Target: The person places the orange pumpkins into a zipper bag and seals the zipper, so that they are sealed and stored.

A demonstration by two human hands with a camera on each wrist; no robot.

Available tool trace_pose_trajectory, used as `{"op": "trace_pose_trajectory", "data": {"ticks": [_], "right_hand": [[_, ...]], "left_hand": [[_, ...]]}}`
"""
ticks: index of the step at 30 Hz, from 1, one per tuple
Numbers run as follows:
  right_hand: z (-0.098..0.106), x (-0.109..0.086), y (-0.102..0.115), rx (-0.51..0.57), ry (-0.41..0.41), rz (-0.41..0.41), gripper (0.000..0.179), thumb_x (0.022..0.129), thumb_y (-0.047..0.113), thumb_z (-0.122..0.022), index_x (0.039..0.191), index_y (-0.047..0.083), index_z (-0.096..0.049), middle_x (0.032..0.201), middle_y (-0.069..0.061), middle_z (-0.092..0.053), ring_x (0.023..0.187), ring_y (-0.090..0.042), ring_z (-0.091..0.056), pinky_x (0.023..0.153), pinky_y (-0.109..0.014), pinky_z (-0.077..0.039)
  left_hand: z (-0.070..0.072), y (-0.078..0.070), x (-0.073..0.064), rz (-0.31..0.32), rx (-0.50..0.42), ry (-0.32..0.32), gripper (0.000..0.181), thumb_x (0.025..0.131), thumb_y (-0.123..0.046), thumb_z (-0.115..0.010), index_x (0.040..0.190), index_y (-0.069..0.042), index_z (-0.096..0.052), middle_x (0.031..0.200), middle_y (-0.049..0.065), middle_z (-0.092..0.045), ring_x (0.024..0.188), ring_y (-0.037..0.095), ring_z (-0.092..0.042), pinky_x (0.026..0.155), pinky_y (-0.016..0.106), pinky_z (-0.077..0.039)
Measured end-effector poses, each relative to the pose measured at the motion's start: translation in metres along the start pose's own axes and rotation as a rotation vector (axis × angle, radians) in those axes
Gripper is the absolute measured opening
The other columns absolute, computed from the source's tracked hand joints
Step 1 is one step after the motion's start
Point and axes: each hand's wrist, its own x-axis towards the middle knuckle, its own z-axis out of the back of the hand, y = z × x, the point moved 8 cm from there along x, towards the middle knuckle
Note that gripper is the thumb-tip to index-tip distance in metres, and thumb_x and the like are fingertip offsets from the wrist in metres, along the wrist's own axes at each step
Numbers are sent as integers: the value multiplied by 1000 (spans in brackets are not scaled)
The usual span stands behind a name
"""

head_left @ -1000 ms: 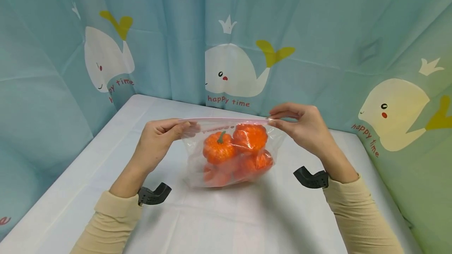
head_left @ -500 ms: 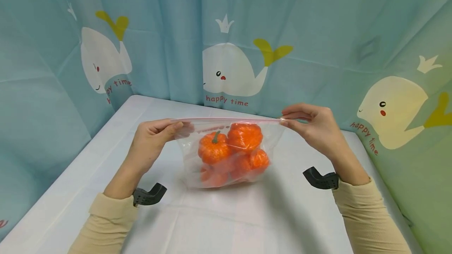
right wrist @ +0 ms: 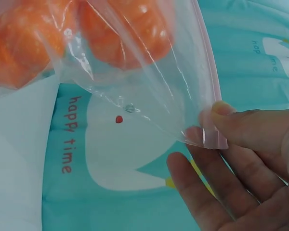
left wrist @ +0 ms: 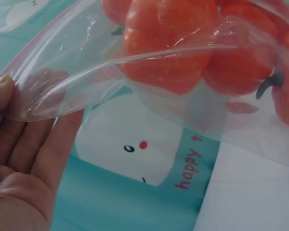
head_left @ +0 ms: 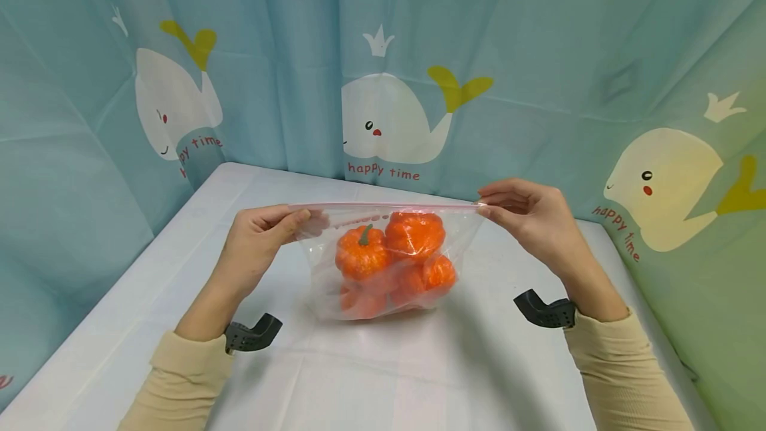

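Note:
A clear zip bag [head_left: 326, 285] with a pink zip strip hangs between both hands, its top edge stretched nearly level. Several small orange pumpkins [head_left: 415, 235] lie inside it, one showing a green stem. My left hand [head_left: 257, 238] pinches the bag's upper left corner between thumb and fingers, the fingers behind the plastic. At the upper right corner my right hand [head_left: 526, 218] pinches the end of the pink zip strip [right wrist: 214, 96]. In the right wrist view the other fingers spread loosely behind that corner. The lower part of the bag looks cloudy and blurs the pumpkins there.
A white-covered table [head_left: 359, 378] lies under the bag. Blue-green curtains [head_left: 287, 85] printed with whales stand close along its back and sides. Each wrist carries a black camera mount [head_left: 254, 332].
My right hand has moved to the right and the left hand slightly left, drawing the bag's top edge tauter and wider. Over the last half second little has moved.

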Motion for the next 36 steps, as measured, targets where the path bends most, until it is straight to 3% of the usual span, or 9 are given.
{"op": "trace_pose_trajectory", "data": {"ticks": [7, 15, 20, 26, 32, 36], "right_hand": [[-5, -1, 1, 60, 9, 62, 24, 91, 24, -72, 114, 16, -71, 105, -1, -71, 91, -13, -71, 84, -17, -55], [-10, -3, -7, 118, 25, 60, 26, 93, 23, -70, 117, 13, -69, 109, -1, -71, 90, -13, -71, 86, -17, -55], [-24, -9, -22, 225, 90, 6, 34, 96, 26, -66, 127, 13, -63, 113, -6, -68, 95, -14, -69, 89, -19, -55], [-51, -20, -39, 326, 209, 15, 34, 100, 20, -60, 130, 5, -58, 122, -13, -64, 105, -13, -66, 91, -22, -55], [-75, -28, -48, 295, 321, 13, 31, 99, 22, -60, 129, 12, -60, 126, -9, -63, 116, -18, -62, 94, -26, -53], [-82, -31, -49, 298, 331, 18, 32, 99, 21, -60, 130, 13, -60, 127, -5, -64, 114, -17, -64, 93, -26, -54]], "left_hand": [[-5, 5, -1, 14, -14, 52, 32, 99, -24, -61, 125, -6, -66, 115, -1, -73, 103, 18, -72, 89, 26, -57], [-20, 23, -2, 116, -46, 178, 47, 96, -21, -65, 141, -15, -52, 139, 10, -61, 122, 23, -63, 93, 28, -56], [-30, 35, -4, 151, 41, 254, 54, 94, -25, -69, 144, -21, -50, 139, 4, -60, 122, 26, -60, 92, 28, -55], [-37, 40, -4, 165, 152, 255, 52, 94, -32, -68, 142, -20, -53, 137, 3, -61, 121, 24, -60, 91, 33, -56], [-40, 45, -6, 236, 298, 271, 50, 97, -42, -61, 139, -14, -57, 118, 14, -68, 93, 24, -64, 72, 34, -59], [-44, 43, -6, 256, 393, 283, 51, 100, -47, -52, 139, -14, -57, 104, 14, -68, 82, 21, -63, 67, 33, -57]]}}
